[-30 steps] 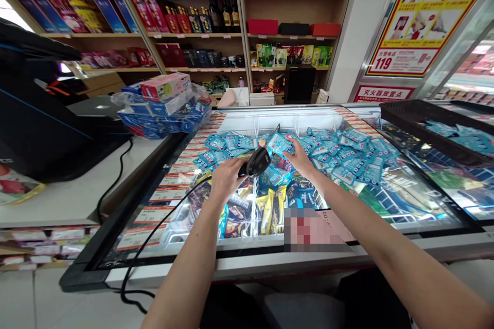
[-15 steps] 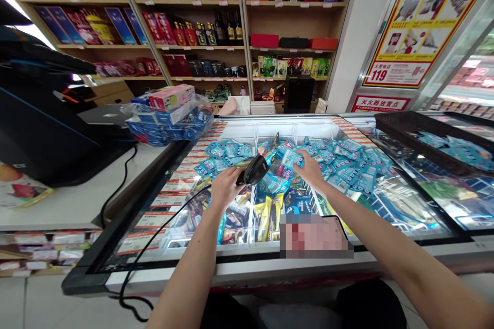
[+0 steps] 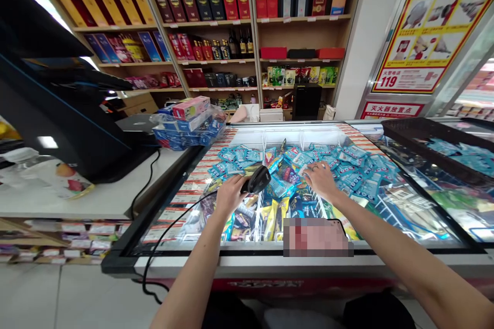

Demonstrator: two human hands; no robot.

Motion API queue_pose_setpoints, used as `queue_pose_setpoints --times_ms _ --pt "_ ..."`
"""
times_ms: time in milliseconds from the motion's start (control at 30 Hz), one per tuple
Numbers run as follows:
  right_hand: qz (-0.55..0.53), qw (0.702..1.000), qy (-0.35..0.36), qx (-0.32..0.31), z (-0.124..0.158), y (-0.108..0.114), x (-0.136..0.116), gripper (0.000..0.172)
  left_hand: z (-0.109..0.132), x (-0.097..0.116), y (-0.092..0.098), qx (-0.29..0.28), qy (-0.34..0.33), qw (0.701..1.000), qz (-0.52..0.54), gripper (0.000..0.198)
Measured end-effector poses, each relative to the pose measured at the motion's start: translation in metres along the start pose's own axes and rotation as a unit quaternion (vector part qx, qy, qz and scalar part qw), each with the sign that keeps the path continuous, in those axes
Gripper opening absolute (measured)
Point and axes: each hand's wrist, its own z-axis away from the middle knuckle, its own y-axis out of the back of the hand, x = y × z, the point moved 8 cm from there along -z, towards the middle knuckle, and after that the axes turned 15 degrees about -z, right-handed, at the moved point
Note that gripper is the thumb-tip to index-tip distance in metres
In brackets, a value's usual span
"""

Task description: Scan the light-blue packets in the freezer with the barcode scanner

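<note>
A: Where is the scanner?
B: Above the glass lid, near its middle. The scanner (image 3: 259,180) is in the left hand (image 3: 230,194), with the fingers wrapped around its handle.
A: How would you expect it to handle?
B: Fairly light, I'd say, with a stiff, smooth shell. The handle seems the right place to hold, leaving the bulky head free. The black cord (image 3: 145,269) might drag a little, since it trails over the front rim.
A: And the blue packets (image 3: 371,185)?
B: They seem to lie loose on the glass lid, overlapping in a broad spread. I'd judge them light, soft and rather slippery. A pinch at a sealed edge should hold better than a flat palm, and it spares whatever is inside.
A: Does the right hand (image 3: 321,181) have one?
B: I can't tell. The hand is palm-down at the near side of the spread and its fingertips are among the packets, but the grip is hidden.
A: What's around all that?
B: Yellow wrappers (image 3: 272,211) under the glass, a phone (image 3: 318,236) by the near edge, a dark tray (image 3: 407,132) with similar packets to the right, and bagged boxes (image 3: 193,126) to the left.
</note>
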Motion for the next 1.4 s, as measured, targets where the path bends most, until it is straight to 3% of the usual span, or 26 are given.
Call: queue_pose_setpoints --times_ms 133,267,367,567,767,967,1167,1300,1400 --pt "0.033 0.999 -0.02 0.008 -0.002 0.004 0.003 0.026 0.018 -0.029 -0.001 0.006 0.04 0.999 -0.02 0.041" --pt "0.02 1.0 0.0 -0.003 -0.016 -0.002 -0.02 0.03 0.034 -0.066 -0.003 0.015 0.09 0.995 -0.041 0.04" --pt "-0.032 0.999 0.022 -0.027 -0.035 -0.024 -0.049 0.038 0.046 -0.09 -0.002 0.016 0.115 0.992 -0.053 0.039" --pt "-0.12 0.988 0.029 -0.09 -0.088 -0.09 -0.101 0.071 0.061 -0.13 -0.004 0.017 0.167 0.984 -0.062 0.037" --pt "-0.145 0.986 0.014 -0.076 -0.144 -0.124 -0.131 0.071 0.06 -0.169 -0.009 0.033 0.261 0.961 -0.09 0.037" --pt "-0.151 0.98 0.073 -0.104 -0.194 -0.145 -0.17 0.071 0.061 -0.174 -0.015 0.049 0.252 0.961 -0.1 0.037" --pt "-0.159 0.971 0.027 -0.179 -0.239 -0.179 -0.193 0.078 0.064 -0.18 -0.015 0.056 0.266 0.958 -0.09 0.039" --pt "-0.156 0.96 0.005 -0.233 -0.248 -0.194 -0.199 0.081 0.064 -0.182 -0.014 0.051 0.277 0.956 -0.079 0.038" --pt "-0.148 0.958 0.014 -0.247 -0.238 -0.193 -0.201 0.082 0.063 -0.182 -0.014 0.051 0.281 0.955 -0.076 0.037"
